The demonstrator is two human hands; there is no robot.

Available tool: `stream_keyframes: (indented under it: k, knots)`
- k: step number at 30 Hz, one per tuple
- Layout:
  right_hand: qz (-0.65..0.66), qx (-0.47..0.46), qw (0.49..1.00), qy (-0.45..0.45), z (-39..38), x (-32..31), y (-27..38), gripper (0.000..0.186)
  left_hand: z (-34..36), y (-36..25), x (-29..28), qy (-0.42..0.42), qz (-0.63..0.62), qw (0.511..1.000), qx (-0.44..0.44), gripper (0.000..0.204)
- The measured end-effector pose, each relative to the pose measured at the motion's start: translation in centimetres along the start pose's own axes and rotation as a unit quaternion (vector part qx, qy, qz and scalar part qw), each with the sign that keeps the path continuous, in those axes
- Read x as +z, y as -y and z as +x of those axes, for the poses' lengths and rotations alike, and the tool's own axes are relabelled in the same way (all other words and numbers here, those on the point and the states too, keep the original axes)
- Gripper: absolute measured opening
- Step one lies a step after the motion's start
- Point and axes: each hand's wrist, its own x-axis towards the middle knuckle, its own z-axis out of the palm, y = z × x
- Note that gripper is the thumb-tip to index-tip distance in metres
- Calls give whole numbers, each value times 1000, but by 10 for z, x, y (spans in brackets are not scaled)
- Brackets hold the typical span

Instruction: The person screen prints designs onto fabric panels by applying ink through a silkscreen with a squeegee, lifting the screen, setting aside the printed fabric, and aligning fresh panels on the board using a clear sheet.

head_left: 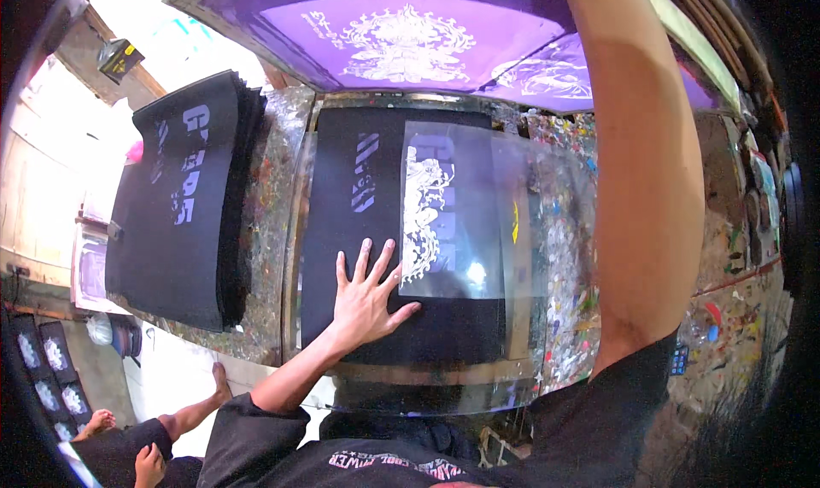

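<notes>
My left hand [371,296] lies flat with spread fingers on a black cloth piece [342,240] bearing faint purple lettering, just beside the lower left part of a clear film sheet [483,215]. White ornate artwork on the film runs vertically over the cloth's purple print. The cloth rests on a board with a transparent edge [461,390]. My right arm [649,189] reaches up past the top edge of the picture, so its hand is out of sight. Above the cloth, a raised purple printing screen [504,18] in a frame shows white ornate designs and stands close to my right arm.
A stack of black printed pieces [145,223] lies at the left on the paint-spattered table [713,317]. At the lower left, another person's leg [192,411] and hands [149,462] show near several dark printed pieces [51,356] and a white floor [175,356].
</notes>
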Motion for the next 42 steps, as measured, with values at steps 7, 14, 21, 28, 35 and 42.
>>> stream_keyframes:
  k: [7, 14, 21, 28, 35, 42]
  knots:
    - [50, 19, 998, -13, 1, 12, -6, 37, 4, -4, -3, 11, -32, 999, -23, 94]
    - [359, 267, 894, -10, -19, -61, 36, 59, 130, -122, 6, 88, -670, 727, 125, 63]
    - [180, 301, 936, 7, -76, -56, 87, 70, 70, -78, -163, -360, -749, 551, -83, 49]
    - [149, 232, 960, 45, -201, -51, 261, 59, -81, -22, -133, -184, -802, 542, -172, 40]
    - [427, 181, 861, 211, -243, 23, 297, 31, -116, 4, -22, -155, -827, 462, -281, 38]
    - [135, 108, 983, 62, -242, 118, 283, 14, -111, -15, -27, -126, -809, 491, -296, 38]
